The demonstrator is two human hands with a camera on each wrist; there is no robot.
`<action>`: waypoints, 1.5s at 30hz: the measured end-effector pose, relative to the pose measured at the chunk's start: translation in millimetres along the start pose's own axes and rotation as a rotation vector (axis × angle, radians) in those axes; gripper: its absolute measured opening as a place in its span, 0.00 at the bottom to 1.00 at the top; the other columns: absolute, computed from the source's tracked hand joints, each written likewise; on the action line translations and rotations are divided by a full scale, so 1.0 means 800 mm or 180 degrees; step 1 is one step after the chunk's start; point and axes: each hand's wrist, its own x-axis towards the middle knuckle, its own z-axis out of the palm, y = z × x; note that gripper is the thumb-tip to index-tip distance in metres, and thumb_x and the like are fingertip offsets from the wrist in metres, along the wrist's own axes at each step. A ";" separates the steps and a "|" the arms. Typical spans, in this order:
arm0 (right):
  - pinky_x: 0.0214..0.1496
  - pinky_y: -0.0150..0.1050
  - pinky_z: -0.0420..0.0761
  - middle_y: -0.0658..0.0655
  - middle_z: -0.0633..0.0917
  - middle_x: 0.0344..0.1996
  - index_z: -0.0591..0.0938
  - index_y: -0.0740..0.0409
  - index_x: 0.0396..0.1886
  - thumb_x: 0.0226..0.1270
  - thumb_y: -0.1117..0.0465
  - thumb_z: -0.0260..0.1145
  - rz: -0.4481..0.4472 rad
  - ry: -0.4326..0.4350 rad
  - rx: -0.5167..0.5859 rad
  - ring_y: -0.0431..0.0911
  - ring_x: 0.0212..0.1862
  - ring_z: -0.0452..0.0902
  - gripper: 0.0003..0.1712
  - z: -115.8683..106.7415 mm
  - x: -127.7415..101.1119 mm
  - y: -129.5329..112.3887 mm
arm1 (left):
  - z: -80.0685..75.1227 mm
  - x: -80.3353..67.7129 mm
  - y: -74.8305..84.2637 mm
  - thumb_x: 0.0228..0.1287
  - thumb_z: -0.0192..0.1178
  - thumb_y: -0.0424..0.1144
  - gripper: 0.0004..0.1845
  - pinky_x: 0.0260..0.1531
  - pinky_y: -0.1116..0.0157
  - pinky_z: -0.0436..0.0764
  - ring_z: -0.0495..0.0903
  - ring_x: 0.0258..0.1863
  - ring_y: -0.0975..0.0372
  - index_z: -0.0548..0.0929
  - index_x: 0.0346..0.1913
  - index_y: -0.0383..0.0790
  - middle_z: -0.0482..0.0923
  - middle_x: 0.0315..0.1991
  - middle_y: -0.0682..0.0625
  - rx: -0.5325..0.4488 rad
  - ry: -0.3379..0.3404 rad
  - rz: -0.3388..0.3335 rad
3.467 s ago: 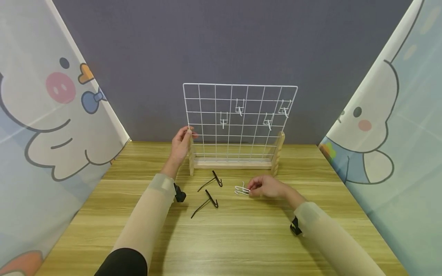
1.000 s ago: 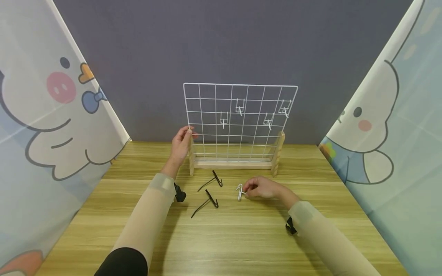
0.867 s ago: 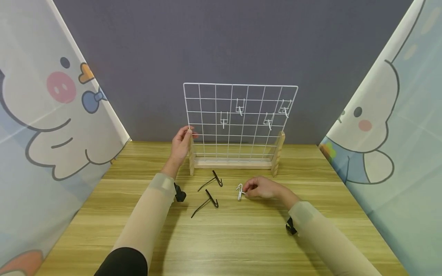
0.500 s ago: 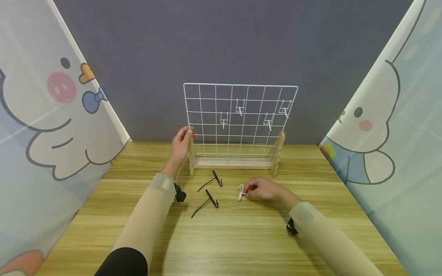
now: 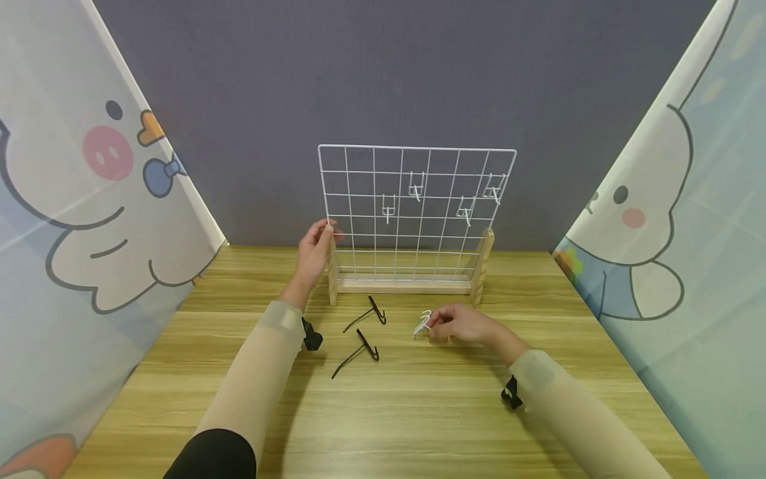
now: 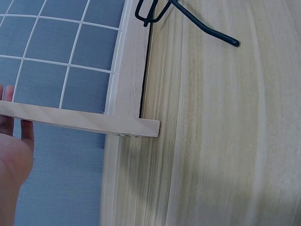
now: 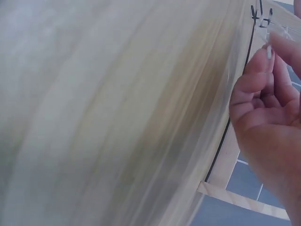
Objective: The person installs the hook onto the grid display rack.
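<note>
At the left side of a white wire grid rack [image 5: 416, 147], my left hand [image 5: 312, 251] grips the top of the wooden upright [image 5: 332, 274]. The left wrist view shows the thumb on one side of this upright [image 6: 80, 117], with fingertips past the other. My right hand [image 5: 463, 324] pinches a white wire hook [image 5: 423, 324] in front of the rack, close over the table. In the right wrist view, the tip of the hook's prong [image 7: 269, 52] shows between thumb and fingers; the rest is blurred. Several similar white hooks [image 5: 387, 211] hang on the grid.
Two black metal hooks, one farther [image 5: 377, 311] and one nearer [image 5: 366, 344], lie left of my right hand on the wood-grain table [image 5: 383, 426]. A grey panel [image 5: 383, 66] stands behind the rack. Cartoon-printed cloths flank both sides.
The white hook has turned in my right fingers and now tilts, after standing more end-on half a second ago. My right hand has shifted slightly right and away. The left hand keeps its grip.
</note>
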 end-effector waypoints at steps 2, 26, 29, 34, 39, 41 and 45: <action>0.34 0.31 0.77 0.50 0.86 0.37 0.86 0.66 0.52 0.75 0.61 0.73 0.0039 0.0028 0.0135 0.41 0.35 0.76 0.13 -0.001 -0.001 0.000 | 0.000 0.000 0.000 0.88 0.54 0.38 0.19 0.57 0.68 0.82 0.88 0.53 0.46 0.78 0.67 0.26 0.88 0.42 0.58 -0.0001 -0.0005 0.0009; 0.37 0.36 0.77 0.43 0.84 0.33 0.81 0.74 0.64 0.80 0.62 0.70 -0.0119 0.1019 0.0948 0.42 0.33 0.75 0.22 -0.002 0.005 -0.011 | 0.000 -0.001 0.002 0.89 0.53 0.38 0.20 0.56 0.62 0.83 0.90 0.48 0.59 0.76 0.68 0.24 0.88 0.40 0.65 0.0061 -0.0034 -0.0010; 0.37 0.36 0.75 0.42 0.83 0.32 0.81 0.74 0.63 0.80 0.63 0.70 -0.0188 0.1174 0.1005 0.40 0.33 0.73 0.21 -0.004 0.007 -0.020 | 0.001 -0.001 0.003 0.89 0.53 0.38 0.19 0.60 0.63 0.82 0.88 0.43 0.70 0.76 0.67 0.24 0.87 0.39 0.64 0.0023 -0.0021 -0.0012; 0.38 0.36 0.75 0.44 0.82 0.33 0.82 0.73 0.61 0.81 0.64 0.69 -0.0281 0.1347 0.1120 0.40 0.34 0.72 0.19 -0.010 0.011 -0.033 | 0.001 -0.001 0.004 0.88 0.53 0.37 0.19 0.60 0.64 0.82 0.89 0.46 0.64 0.76 0.67 0.24 0.88 0.39 0.64 0.0032 -0.0015 -0.0027; 0.39 0.34 0.77 0.46 0.82 0.34 0.82 0.72 0.62 0.82 0.62 0.68 -0.0325 0.1518 0.1236 0.39 0.34 0.73 0.19 -0.017 0.014 -0.049 | 0.002 -0.002 0.005 0.88 0.54 0.37 0.17 0.58 0.62 0.83 0.89 0.53 0.46 0.79 0.65 0.27 0.89 0.40 0.60 0.0030 0.0001 0.0019; 0.41 0.33 0.79 0.46 0.82 0.35 0.82 0.72 0.64 0.83 0.61 0.68 -0.0340 0.1572 0.1304 0.39 0.35 0.74 0.20 -0.019 0.016 -0.056 | 0.002 -0.003 0.005 0.88 0.55 0.38 0.14 0.51 0.66 0.82 0.89 0.53 0.44 0.82 0.63 0.32 0.89 0.41 0.57 0.0032 0.0011 0.0031; 0.42 0.32 0.80 0.46 0.84 0.37 0.81 0.73 0.66 0.83 0.61 0.68 -0.0396 0.1657 0.1390 0.37 0.36 0.74 0.22 -0.025 0.019 -0.068 | 0.001 -0.003 0.004 0.88 0.55 0.38 0.10 0.43 0.70 0.78 0.89 0.51 0.48 0.86 0.58 0.44 0.90 0.42 0.55 -0.0004 0.0005 0.0043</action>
